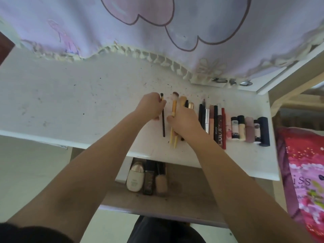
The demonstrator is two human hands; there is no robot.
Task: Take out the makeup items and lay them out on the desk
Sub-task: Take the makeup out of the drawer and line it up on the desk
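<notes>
Makeup brushes join the row on the desk point(87, 102): left hand point(150, 106) pinches a thin dark brush point(163, 120), right hand point(184, 120) grips gold-handled brushes point(174, 109). Likely next: drawer point(184, 195) bottles (three or so).

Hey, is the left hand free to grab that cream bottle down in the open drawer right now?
Probably not yet. The left hand grips a thin black brush up on the desk. The cream bottle itself lies uncovered in the drawer, so once the brush is released the way looks free.
</notes>
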